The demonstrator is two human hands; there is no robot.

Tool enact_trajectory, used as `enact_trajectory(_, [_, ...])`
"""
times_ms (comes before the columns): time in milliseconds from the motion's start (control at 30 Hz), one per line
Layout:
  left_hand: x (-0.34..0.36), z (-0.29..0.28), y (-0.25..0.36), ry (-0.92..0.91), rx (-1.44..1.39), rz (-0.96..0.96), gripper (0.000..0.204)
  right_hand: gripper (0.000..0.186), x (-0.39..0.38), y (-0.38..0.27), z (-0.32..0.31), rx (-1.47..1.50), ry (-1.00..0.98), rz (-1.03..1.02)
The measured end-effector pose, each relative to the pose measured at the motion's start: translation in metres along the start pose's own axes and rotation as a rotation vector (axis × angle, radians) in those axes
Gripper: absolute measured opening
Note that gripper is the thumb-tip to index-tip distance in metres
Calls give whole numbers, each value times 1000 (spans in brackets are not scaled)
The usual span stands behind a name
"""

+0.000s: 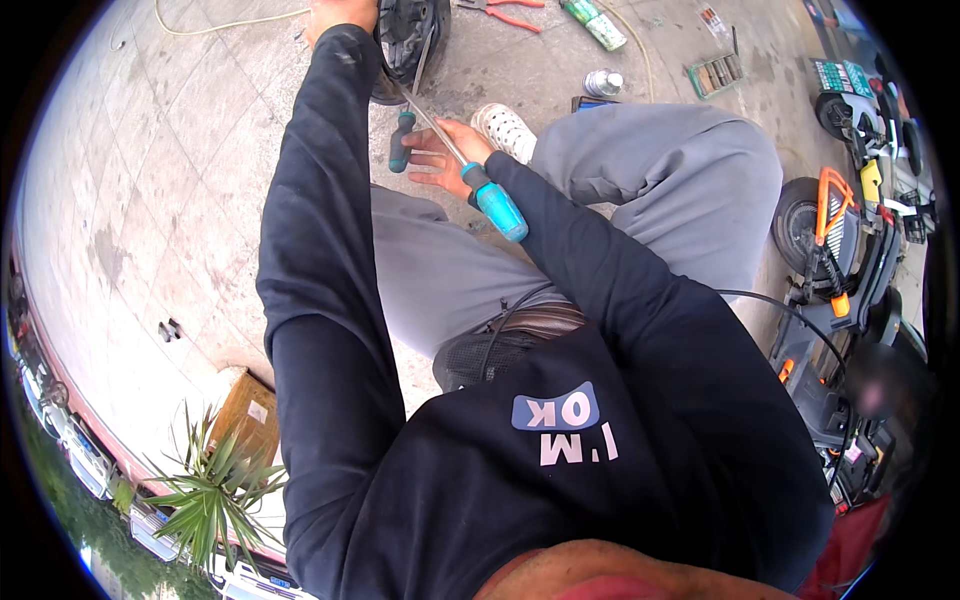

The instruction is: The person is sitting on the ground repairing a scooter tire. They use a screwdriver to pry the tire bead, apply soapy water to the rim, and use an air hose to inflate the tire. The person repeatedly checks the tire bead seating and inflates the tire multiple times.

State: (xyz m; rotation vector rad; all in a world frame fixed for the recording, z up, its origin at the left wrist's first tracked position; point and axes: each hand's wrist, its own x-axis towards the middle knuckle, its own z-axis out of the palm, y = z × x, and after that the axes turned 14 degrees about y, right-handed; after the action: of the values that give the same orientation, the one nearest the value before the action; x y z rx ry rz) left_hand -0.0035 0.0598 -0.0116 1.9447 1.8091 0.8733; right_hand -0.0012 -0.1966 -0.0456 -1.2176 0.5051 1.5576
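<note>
My left hand (338, 18), partly cut off at the top edge, grips a black tyred wheel (410, 38). A long screwdriver with a turquoise handle (497, 205) angles down from the wheel, its shaft passing over my right hand (445, 160). That hand's fingers are apart, reaching beside a second tool's dark teal handle (402, 140), which stands at the wheel; whether they touch it is unclear.
Red-handled pliers (505, 14), a green bottle (595, 25), a clear bottle (603, 84) and a small case (715, 74) lie on the tiled floor (160, 150). Scooters (830, 240) stand at right; a plant (210, 500) and cardboard box (245, 410) are lower left.
</note>
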Motion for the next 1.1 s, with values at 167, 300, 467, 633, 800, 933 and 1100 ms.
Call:
enact_trajectory(167, [-15,6,-12,59,-126,-104,80,26,56,26,16,264,117,0])
enact_trajectory(300, [-2,-1,-32,7,-215,-106,80,12,67,19,-15,141,63,1])
enact_trajectory(467, [0,-7,-51,-10,-239,-103,79,27,27,-36,-13,-216,139,-217])
enact_trajectory(633, [-34,-8,-51,-30,-234,-56,75,61,-32,-116,44,-981,390,-1165])
enact_trajectory(800, [-50,-14,-37,67,-89,138,96,68,-9,-102,35,-1741,195,-1257])
enact_trajectory(933, [-51,-10,-39,33,-83,81,100,70,23,-45,3,-1893,-134,-1571])
enact_trajectory(1100, [-45,-8,-51,34,-149,89,107,49,21,-33,26,-1932,-189,-1763])
